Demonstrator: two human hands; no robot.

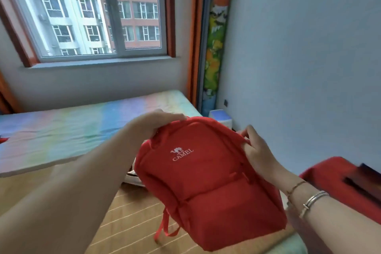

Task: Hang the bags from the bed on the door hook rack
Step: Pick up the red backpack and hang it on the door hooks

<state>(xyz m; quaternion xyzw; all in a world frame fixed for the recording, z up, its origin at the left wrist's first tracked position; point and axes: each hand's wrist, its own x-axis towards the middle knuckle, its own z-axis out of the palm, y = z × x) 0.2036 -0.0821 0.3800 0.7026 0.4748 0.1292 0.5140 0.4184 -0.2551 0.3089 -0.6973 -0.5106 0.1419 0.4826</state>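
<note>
Backpack held in mid-air off the bed's near edge, left hand and right hand pinching its top corners — loose straps dangle, could snag; hook rack not in view.

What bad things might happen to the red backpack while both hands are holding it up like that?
1. The left hand and right hand pinch only the top edge of the red backpack, so it might slip out of the grip and drop.
2. Its loose straps dangle underneath and could snag on the bed or get tangled.
3. The door hook rack is not in view, so the person has to turn around and might bump the bag on something.
</note>
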